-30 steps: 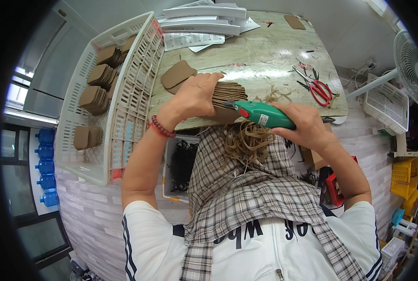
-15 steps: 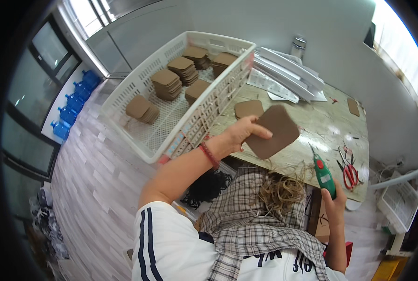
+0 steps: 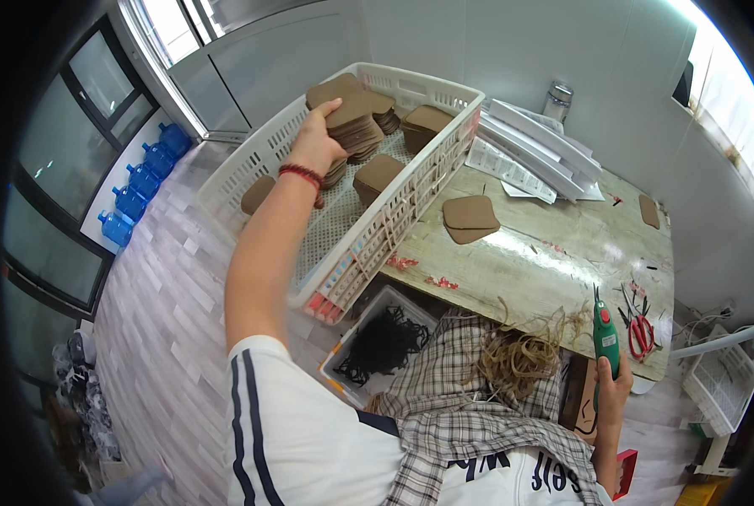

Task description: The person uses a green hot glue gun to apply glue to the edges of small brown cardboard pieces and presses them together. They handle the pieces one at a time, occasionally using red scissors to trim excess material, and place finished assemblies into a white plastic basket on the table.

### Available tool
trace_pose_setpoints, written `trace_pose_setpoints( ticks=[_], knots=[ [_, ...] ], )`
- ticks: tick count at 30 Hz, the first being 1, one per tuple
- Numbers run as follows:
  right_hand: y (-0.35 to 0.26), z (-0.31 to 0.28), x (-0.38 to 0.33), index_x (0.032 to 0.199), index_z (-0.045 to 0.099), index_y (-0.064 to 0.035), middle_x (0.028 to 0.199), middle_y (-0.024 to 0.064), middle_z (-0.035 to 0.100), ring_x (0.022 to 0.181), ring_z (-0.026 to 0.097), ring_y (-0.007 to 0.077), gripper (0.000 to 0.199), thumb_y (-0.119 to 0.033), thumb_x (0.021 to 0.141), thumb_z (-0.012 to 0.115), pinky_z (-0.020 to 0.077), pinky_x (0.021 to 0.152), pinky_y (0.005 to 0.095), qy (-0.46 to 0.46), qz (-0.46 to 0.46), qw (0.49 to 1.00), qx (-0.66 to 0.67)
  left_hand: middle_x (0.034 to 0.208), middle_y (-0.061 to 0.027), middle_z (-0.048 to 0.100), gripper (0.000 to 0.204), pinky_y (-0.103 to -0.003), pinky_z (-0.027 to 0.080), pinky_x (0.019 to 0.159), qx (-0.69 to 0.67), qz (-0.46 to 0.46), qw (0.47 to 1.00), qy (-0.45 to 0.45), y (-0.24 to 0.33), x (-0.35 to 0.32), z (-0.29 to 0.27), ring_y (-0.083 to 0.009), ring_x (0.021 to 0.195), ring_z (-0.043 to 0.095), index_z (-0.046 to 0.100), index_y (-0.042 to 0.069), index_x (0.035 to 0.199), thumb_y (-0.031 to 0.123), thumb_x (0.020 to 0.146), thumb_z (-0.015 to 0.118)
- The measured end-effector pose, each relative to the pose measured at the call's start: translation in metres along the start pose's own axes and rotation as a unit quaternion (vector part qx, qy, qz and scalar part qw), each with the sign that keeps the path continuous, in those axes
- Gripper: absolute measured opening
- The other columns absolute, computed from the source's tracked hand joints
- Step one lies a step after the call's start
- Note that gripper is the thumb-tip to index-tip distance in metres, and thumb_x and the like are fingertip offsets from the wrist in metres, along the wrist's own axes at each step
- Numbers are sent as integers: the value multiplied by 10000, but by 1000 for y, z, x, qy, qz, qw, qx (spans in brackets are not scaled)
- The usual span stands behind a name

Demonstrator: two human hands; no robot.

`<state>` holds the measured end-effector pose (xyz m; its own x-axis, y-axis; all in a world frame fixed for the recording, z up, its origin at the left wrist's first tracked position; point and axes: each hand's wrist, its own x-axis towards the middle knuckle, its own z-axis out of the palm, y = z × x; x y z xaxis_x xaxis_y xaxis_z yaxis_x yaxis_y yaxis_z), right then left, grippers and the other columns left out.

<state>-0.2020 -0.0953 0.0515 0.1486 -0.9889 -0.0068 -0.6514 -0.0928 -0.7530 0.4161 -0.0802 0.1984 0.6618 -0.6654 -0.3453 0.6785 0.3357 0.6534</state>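
Note:
My left hand reaches into the white plastic crate, its fingers closed on a thin brown rounded-square pad. That pad is over a stack of like pads; whether it touches the stack I cannot tell. My right hand, low on the right, grips a green handheld tool with a red button and a thin metal tip pointing away from me. Two overlapping brown pads lie on the worktable between my hands.
Red-handled scissors lie right of the tool. Papers and white folders and a flask stand behind. Brown trimmings hang over my lap. Below the crate is a bin of black strips. Blue water bottles line the left wall.
My left hand has carried the brown pad from above the table leftward and away, into the crate over a stack. My right hand still holds the green tool, its tip now more upright.

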Motion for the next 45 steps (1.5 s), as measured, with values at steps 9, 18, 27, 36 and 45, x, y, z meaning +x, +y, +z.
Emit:
trace_pose_setpoints(
  ticks=[9, 18, 27, 36, 45],
  knots=[
    [1, -1, 6, 1182, 596, -60, 756, 44, 590, 652, 573, 124, 352, -277, 907, 632, 455, 607, 291, 21, 23, 999, 24, 1370, -149, 443, 652, -607, 269, 1047, 38, -52, 985, 157, -77, 85, 46, -369, 1242, 434, 397, 77, 1333, 242, 800, 733],
    [15, -2, 22, 1183, 605, -69, 729, 39, 613, 632, 589, 126, 367, -291, 895, 650, 458, 583, 293, 36, 32, 999, 5, 1550, -212, 173, 765, -490, 192, 1141, 134, -77, 975, 158, -118, 120, 50, -375, 1404, 213, 234, 8, 1463, 356, 887, 599],
    [0, -4, 30, 1211, 610, -119, 720, 54, 633, 621, 610, 142, 400, -346, 885, 653, 450, 570, 314, 28, 57, 997, -33, 1306, -196, 536, 450, -486, 432, 1011, 43, -77, 992, 85, -119, 153, 18, -325, 1148, 572, 450, -22, 1268, 240, 927, 582],
    [2, -8, 46, 1229, 607, -173, 811, 99, 690, 716, 667, 260, 472, -458, 856, 654, 478, 622, 376, 43, 71, 993, -88, 1577, -220, -77, 809, -525, 204, 1136, 256, -120, 954, 95, -129, 180, -11, -381, 1423, 209, 45, 57, 1528, 410, 951, 489],
    [6, -9, 60, 1248, 577, -74, 955, 115, 683, 836, 651, 203, 442, -311, 884, 663, 486, 735, 325, 23, 62, 997, -34, 1335, -228, 474, 525, -503, 518, 859, 386, -149, 910, 1, -131, 194, -21, -322, 1115, 580, 431, 47, 1353, 421, 984, 423]
  ],
)
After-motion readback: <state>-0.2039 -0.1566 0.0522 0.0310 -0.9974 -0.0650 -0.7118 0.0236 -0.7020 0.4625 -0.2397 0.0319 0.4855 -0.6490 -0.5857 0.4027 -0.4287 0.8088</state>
